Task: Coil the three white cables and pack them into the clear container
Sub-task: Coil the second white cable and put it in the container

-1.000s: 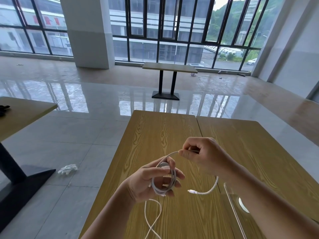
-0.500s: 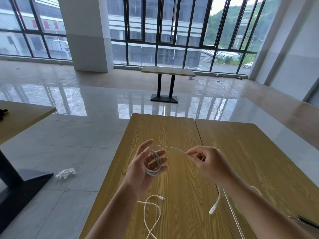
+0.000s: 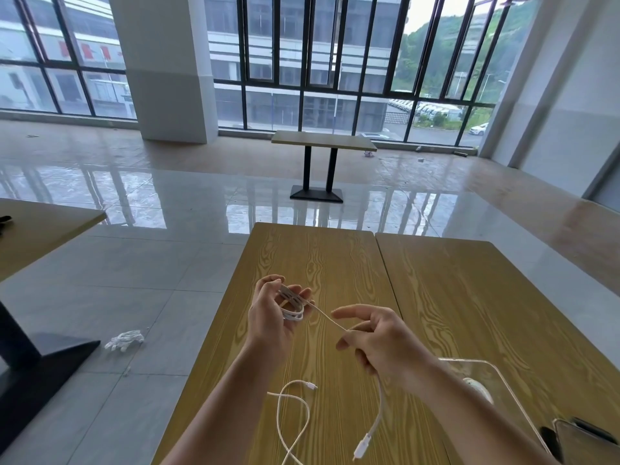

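A crumpled white scrap [image 3: 124, 340] lies on the floor left of the wooden surface [image 3: 335, 263]. Above that surface, the left hand [image 3: 273, 318] has its fingers [image 3: 303, 293] curled round several loops of a white cable [image 3: 295, 307], gripping the coil. From the coil a taut strand runs rightward to the right hand [image 3: 379, 344], where thumb and lower fingers appear to pinch it while the index finger points loosely outward; the tail hangs below that hand, ending in a connector [image 3: 360, 446]. A second white cable [image 3: 292, 411] lies looped on the surface between the forearms. Farther right, the clear container [image 3: 496, 374] sits on the surface, partly behind the right forearm, with something white inside. A dark phone [image 3: 583, 444] lies at the far right.
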Demonstrator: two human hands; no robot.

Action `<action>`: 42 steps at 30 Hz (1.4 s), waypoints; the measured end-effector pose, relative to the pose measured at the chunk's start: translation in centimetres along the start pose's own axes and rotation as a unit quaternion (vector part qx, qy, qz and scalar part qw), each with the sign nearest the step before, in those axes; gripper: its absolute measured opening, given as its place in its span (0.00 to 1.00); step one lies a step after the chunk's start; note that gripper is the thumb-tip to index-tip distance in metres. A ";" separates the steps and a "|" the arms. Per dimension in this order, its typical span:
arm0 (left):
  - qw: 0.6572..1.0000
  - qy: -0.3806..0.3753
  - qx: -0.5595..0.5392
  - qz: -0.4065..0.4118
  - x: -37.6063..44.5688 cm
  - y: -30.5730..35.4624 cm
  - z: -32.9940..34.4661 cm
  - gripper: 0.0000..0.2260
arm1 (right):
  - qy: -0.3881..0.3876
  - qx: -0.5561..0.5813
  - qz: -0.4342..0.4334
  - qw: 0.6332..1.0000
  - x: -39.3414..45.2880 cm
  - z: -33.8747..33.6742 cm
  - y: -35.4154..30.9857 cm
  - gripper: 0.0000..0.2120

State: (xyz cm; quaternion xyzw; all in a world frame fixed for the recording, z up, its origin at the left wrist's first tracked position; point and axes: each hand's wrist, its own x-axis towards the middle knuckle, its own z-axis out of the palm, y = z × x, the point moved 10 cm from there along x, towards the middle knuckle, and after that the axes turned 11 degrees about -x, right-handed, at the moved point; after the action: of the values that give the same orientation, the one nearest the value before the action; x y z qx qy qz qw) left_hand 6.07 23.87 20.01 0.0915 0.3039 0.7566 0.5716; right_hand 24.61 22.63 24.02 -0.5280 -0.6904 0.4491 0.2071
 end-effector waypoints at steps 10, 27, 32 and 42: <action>0.995 0.073 -0.029 -0.061 1.6 -0.5 -1.8 0.05 | -0.008 0.082 -0.122 0.989 -1.8 -0.6 -3.2 0.07; 0.949 -0.097 0.180 -0.241 -3.1 -4.8 1.5 0.05 | -0.076 0.446 -0.153 0.878 -1.4 -2.8 -9.5 0.16; 0.925 -0.188 0.178 -0.278 -5.0 -5.3 3.3 0.12 | -0.068 0.422 -0.192 0.883 -0.9 -4.1 -9.8 0.08; 0.917 -0.262 0.026 -0.299 -6.6 -5.6 5.6 0.18 | 0.175 0.119 -0.144 0.967 0.3 -8.4 -5.6 0.17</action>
State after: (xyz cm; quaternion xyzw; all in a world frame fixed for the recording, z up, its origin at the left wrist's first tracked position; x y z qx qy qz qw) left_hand 15.51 20.72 22.73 0.2064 0.1765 0.4916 0.8274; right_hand 27.83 26.10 32.94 -0.4651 -0.6536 0.3942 0.4485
